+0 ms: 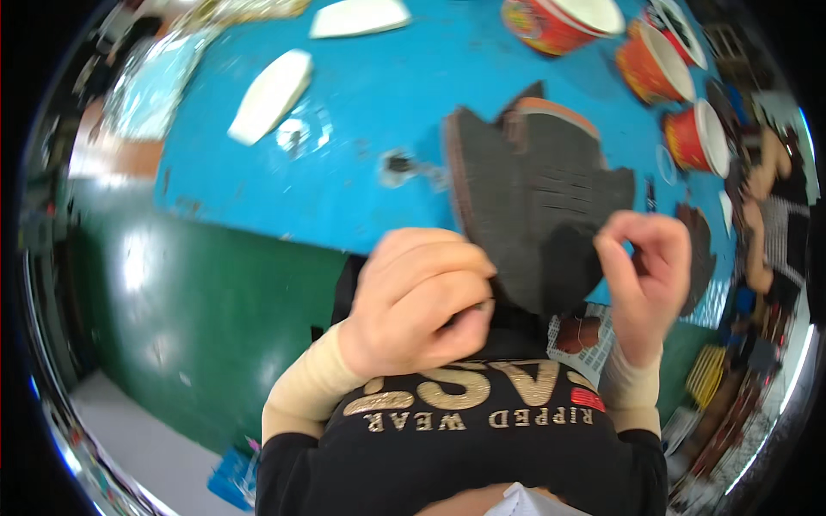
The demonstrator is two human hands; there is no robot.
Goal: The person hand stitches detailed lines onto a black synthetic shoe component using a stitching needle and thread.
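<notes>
A dark grey shoe upper (533,198), with slits across its middle and an orange-brown edge at the top, lies flat on the blue table and reaches over its near edge. Beside its lower left side is my left hand (426,297), fingers curled in and slightly blurred; what it holds, if anything, is hidden. My right hand (645,267) is raised by the upper's right side, thumb and forefinger pinched together. Anything between those fingertips is too small to make out. Another dark piece (699,249) lies beyond my right hand.
Red and orange paper tubs (697,138) stand along the table's right side. Two white curved pieces (271,96) and a clear plastic bag (159,86) lie at the far left. Another person's arms (761,172) are at the far right. A white basket (594,340) sits below the table edge.
</notes>
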